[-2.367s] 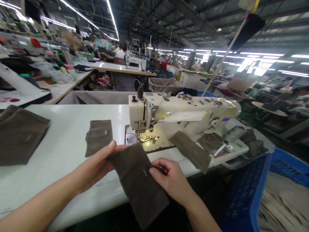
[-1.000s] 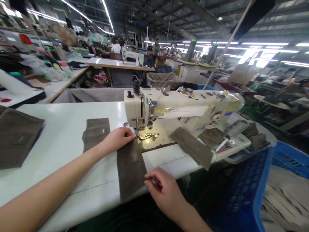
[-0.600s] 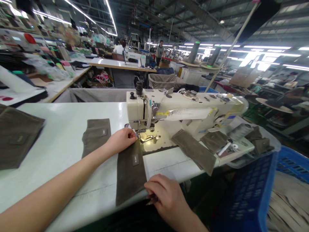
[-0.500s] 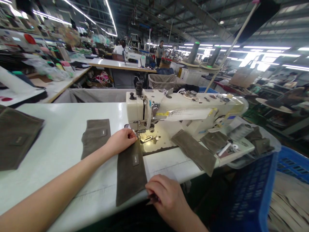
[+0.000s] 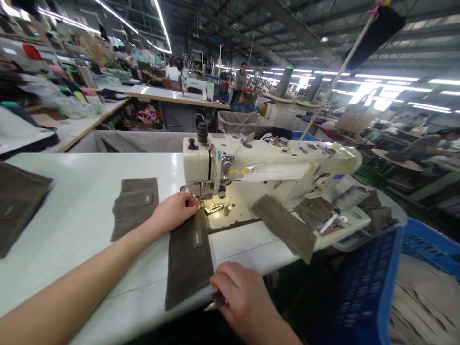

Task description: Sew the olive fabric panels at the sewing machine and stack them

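Observation:
At the sewing machine (image 5: 196, 165), my left hand (image 5: 178, 209) has its thumb and fingers pinched at the top edge of a grey-brown fabric panel (image 5: 187, 273), close to the needle and presser foot. That panel carries a small rectangular label (image 5: 197, 238) and hangs a little past the table's front edge. My right hand (image 5: 244, 297) is closed around small thread snips (image 5: 214, 304), whose pointed metal tip sticks out to the left. It is by the panel's lower right edge; whether it touches the cloth I cannot tell.
Another labelled fabric piece (image 5: 134, 203) lies left of my hand, with a larger one (image 5: 19, 206) at far left. A fabric strip (image 5: 283, 227) rests under the machine arm. A blue plastic basket (image 5: 362, 287) stands at right, and a person (image 5: 239, 82) is in the background.
The whole view has shifted slightly left. The snips' tip shows more clearly beneath my right hand. Both hands keep nearly the same place relative to the panel.

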`<control>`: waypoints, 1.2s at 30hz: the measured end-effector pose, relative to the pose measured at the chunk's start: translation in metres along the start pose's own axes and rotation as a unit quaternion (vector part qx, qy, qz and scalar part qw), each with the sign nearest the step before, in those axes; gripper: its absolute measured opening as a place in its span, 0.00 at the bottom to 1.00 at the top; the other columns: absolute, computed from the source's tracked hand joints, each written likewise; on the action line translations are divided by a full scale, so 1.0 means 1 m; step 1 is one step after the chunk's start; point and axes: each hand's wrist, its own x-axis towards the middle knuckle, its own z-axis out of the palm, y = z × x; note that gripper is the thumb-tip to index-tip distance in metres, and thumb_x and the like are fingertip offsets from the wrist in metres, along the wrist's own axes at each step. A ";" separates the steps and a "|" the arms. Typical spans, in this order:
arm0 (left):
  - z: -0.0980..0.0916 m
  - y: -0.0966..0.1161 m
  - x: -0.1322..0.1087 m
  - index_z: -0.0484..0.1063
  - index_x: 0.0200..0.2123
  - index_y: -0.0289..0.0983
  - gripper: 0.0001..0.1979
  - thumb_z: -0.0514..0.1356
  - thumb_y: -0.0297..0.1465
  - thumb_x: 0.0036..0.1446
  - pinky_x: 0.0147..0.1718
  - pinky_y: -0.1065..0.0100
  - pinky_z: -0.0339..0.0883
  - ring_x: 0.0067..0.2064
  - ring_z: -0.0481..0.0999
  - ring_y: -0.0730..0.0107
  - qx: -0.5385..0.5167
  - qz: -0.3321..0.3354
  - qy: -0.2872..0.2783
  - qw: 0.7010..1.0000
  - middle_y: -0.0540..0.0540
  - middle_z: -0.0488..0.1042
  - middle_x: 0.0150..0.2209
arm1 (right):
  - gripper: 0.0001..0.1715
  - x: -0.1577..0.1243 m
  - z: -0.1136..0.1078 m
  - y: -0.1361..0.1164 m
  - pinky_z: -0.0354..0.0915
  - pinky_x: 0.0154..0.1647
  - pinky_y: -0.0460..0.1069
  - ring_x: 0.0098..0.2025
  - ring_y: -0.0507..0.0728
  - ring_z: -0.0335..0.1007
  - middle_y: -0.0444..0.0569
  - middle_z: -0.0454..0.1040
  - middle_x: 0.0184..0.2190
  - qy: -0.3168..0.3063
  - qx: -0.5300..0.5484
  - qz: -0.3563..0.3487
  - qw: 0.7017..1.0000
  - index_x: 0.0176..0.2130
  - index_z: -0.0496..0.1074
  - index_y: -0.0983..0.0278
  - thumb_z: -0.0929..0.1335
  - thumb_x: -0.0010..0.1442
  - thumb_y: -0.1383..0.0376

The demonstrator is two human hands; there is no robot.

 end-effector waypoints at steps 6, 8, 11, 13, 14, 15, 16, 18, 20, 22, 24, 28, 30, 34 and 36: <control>0.001 0.000 0.001 0.67 0.21 0.42 0.12 0.57 0.40 0.52 0.28 0.66 0.57 0.30 0.76 0.58 0.010 -0.006 -0.005 1.000 0.48 0.74 0.22 | 0.09 0.002 -0.004 0.000 0.56 0.29 0.50 0.36 0.57 0.72 0.46 0.75 0.37 -0.020 -0.001 0.005 1.000 0.39 0.71 0.61 0.73 0.59 0.70; 0.000 0.000 0.001 0.68 0.22 0.42 0.12 0.57 0.41 0.53 0.28 0.66 0.57 0.30 0.76 0.58 0.011 -0.007 -0.009 1.000 0.48 0.74 0.22 | 0.11 0.004 -0.006 0.001 0.57 0.29 0.50 0.37 0.57 0.72 0.45 0.74 0.38 -0.035 0.006 0.015 0.999 0.39 0.71 0.61 0.74 0.58 0.70; 0.000 0.000 0.002 0.68 0.21 0.42 0.13 0.57 0.42 0.54 0.28 0.65 0.58 0.30 0.76 0.58 0.016 -0.008 -0.010 1.000 0.47 0.75 0.24 | 0.11 0.008 -0.008 0.001 0.58 0.30 0.50 0.37 0.56 0.72 0.45 0.74 0.38 -0.062 0.010 0.022 0.998 0.39 0.71 0.62 0.75 0.58 0.70; -0.001 0.000 0.002 0.67 0.21 0.42 0.14 0.57 0.42 0.54 0.28 0.65 0.58 0.31 0.77 0.57 0.021 -0.009 -0.008 1.000 0.47 0.75 0.24 | 0.10 0.011 -0.010 0.001 0.58 0.30 0.50 0.37 0.56 0.72 0.45 0.74 0.38 -0.076 0.005 0.021 0.997 0.40 0.72 0.62 0.75 0.59 0.70; -0.001 0.000 0.002 0.67 0.21 0.42 0.14 0.57 0.42 0.54 0.28 0.65 0.58 0.31 0.77 0.57 0.024 -0.009 -0.008 1.000 0.46 0.75 0.24 | 0.10 0.012 -0.011 0.001 0.59 0.30 0.50 0.37 0.56 0.73 0.45 0.74 0.38 -0.080 0.003 0.020 0.997 0.40 0.72 0.62 0.75 0.59 0.70; -0.001 0.000 0.002 0.67 0.21 0.42 0.14 0.57 0.42 0.54 0.28 0.65 0.58 0.30 0.77 0.57 0.027 -0.009 -0.008 1.000 0.46 0.75 0.24 | 0.10 0.014 -0.012 0.001 0.59 0.30 0.50 0.37 0.56 0.73 0.45 0.74 0.38 -0.084 0.000 0.020 0.996 0.40 0.72 0.62 0.75 0.59 0.70; -0.001 0.000 0.003 0.68 0.22 0.42 0.14 0.57 0.42 0.55 0.28 0.65 0.59 0.30 0.77 0.57 0.029 -0.008 -0.009 1.000 0.46 0.75 0.24 | 0.11 0.015 -0.012 0.001 0.59 0.30 0.50 0.38 0.56 0.73 0.45 0.74 0.38 -0.088 -0.003 0.019 0.996 0.40 0.72 0.62 0.75 0.58 0.70; -0.001 -0.001 0.004 0.68 0.23 0.41 0.14 0.56 0.42 0.56 0.27 0.65 0.60 0.30 0.77 0.57 0.035 -0.004 -0.008 0.999 0.46 0.75 0.24 | 0.11 0.016 -0.013 0.002 0.59 0.30 0.50 0.38 0.56 0.73 0.45 0.74 0.39 -0.094 -0.007 0.019 0.995 0.40 0.72 0.62 0.75 0.58 0.70; -0.003 0.000 0.005 0.70 0.24 0.41 0.14 0.56 0.41 0.57 0.28 0.64 0.62 0.31 0.77 0.57 0.042 0.004 -0.005 0.999 0.46 0.76 0.26 | 0.11 0.016 -0.014 0.002 0.59 0.30 0.50 0.38 0.56 0.73 0.45 0.74 0.39 -0.100 -0.008 0.020 0.995 0.40 0.72 0.62 0.75 0.58 0.70; -0.005 0.001 0.002 0.73 0.28 0.39 0.13 0.56 0.40 0.58 0.32 0.63 0.66 0.35 0.79 0.56 0.046 0.019 0.001 0.999 0.43 0.78 0.31 | 0.10 0.015 -0.014 0.001 0.60 0.31 0.50 0.39 0.57 0.73 0.45 0.74 0.39 -0.102 -0.005 0.022 0.995 0.41 0.72 0.62 0.74 0.59 0.70; -0.006 0.005 -0.010 0.76 0.37 0.35 0.13 0.57 0.38 0.59 0.41 0.59 0.70 0.43 0.79 0.50 0.075 0.045 0.033 0.996 0.37 0.78 0.41 | 0.10 0.012 -0.015 0.001 0.60 0.32 0.50 0.40 0.57 0.73 0.45 0.74 0.40 -0.097 0.002 0.024 0.995 0.41 0.72 0.62 0.73 0.60 0.70; 0.001 0.012 -0.068 0.77 0.44 0.36 0.12 0.56 0.33 0.63 0.47 0.51 0.72 0.49 0.76 0.47 0.168 0.205 0.106 0.958 0.37 0.77 0.46 | 0.12 0.003 -0.014 0.000 0.60 0.33 0.51 0.41 0.58 0.72 0.46 0.73 0.41 -0.071 0.011 0.019 0.997 0.44 0.72 0.60 0.71 0.60 0.70; 0.010 0.015 -0.105 0.78 0.41 0.41 0.13 0.53 0.29 0.67 0.43 0.61 0.74 0.43 0.78 0.59 0.114 0.347 0.064 0.929 0.44 0.79 0.43 | 0.15 -0.002 -0.013 0.001 0.59 0.33 0.51 0.40 0.58 0.71 0.46 0.73 0.41 -0.066 0.010 0.012 0.998 0.47 0.71 0.60 0.70 0.60 0.70; 0.023 0.014 -0.152 0.78 0.46 0.38 0.19 0.48 0.21 0.66 0.44 0.66 0.74 0.45 0.79 0.63 0.158 0.451 0.112 0.871 0.46 0.82 0.45 | 0.22 -0.008 -0.009 0.004 0.59 0.32 0.51 0.40 0.59 0.70 0.48 0.73 0.42 -0.066 0.005 0.004 0.998 0.52 0.69 0.60 0.69 0.58 0.71; 0.024 0.012 -0.157 0.78 0.48 0.37 0.21 0.46 0.21 0.68 0.44 0.67 0.74 0.47 0.80 0.65 0.175 0.466 0.150 0.854 0.46 0.83 0.47 | 0.22 -0.009 -0.009 0.005 0.58 0.32 0.51 0.40 0.59 0.70 0.48 0.73 0.42 -0.063 0.004 0.001 0.998 0.52 0.69 0.60 0.68 0.58 0.71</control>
